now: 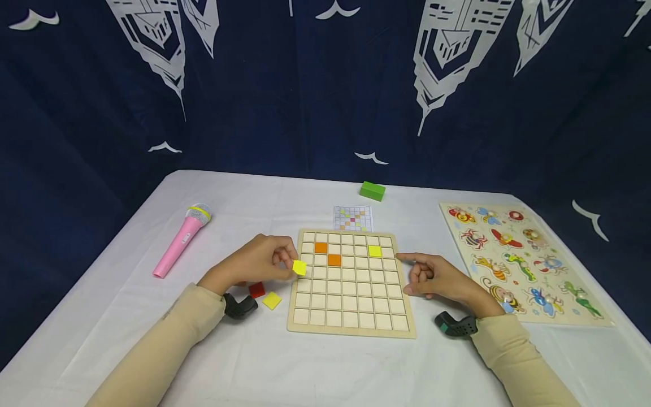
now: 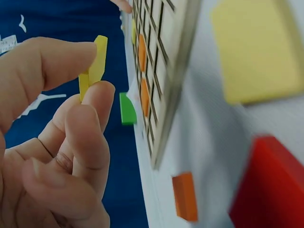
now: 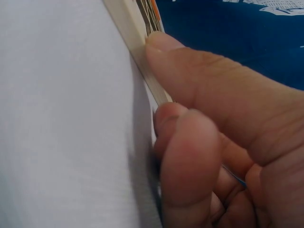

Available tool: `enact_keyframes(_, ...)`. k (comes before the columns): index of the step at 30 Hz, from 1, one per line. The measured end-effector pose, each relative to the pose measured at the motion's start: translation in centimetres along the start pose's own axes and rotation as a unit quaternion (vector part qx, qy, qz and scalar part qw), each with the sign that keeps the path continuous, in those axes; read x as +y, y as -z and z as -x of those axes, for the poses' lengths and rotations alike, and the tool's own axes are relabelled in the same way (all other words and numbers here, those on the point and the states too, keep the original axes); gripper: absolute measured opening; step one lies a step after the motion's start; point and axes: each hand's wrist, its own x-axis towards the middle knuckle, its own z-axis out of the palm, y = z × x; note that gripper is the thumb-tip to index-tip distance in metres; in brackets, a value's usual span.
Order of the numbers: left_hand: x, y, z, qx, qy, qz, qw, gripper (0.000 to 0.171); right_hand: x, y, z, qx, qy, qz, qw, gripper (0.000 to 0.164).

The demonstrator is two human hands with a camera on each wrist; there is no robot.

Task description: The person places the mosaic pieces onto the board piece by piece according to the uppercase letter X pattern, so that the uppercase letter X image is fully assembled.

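Observation:
My left hand [image 1: 267, 257] pinches a thin yellow square tile [image 1: 299, 267] between thumb and fingers, at the left edge of the wooden grid board [image 1: 349, 336]. In the left wrist view the yellow tile [image 2: 99, 59] stands on edge between the fingertips. My right hand [image 1: 439, 277] holds the board's right edge, index finger stretched to the rim and the other fingers curled. Up close, the thumb [image 3: 168, 61] rests on the rim. Two orange tiles [image 1: 321, 247] and one yellow tile [image 1: 374, 251] lie in upper cells of the board.
Beside the left wrist lie a red tile [image 1: 256, 290] and another yellow tile [image 1: 272, 301]. Behind the board are a printed pattern card [image 1: 353, 218] and a green block [image 1: 372, 191]. A pink microphone [image 1: 178, 246] lies left, an insect puzzle board [image 1: 554, 317] right.

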Motion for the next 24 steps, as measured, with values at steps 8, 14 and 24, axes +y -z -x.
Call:
enact_keyframes(8, 1.0, -0.6, -1.7, -0.003, -0.014, -0.003, 0.9999, 0.026, 0.0, 0.0, 0.0, 0.002, -0.006, 0.002, 1.0, 0.074)
enact_keyframes(14, 1.9, -1.1, -3.4, -0.001, -0.012, 0.013, 0.9998, 0.028, -0.1, 0.0, 0.1, 0.004, -0.013, 0.003, 1.0, 0.075)
enact_keyframes(24, 3.0, -2.3, -5.8, -0.006, -0.041, 0.01, 0.9991, 0.028, -0.2, 0.0, 0.1, 0.006, -0.017, 0.004, 1.0, 0.076)
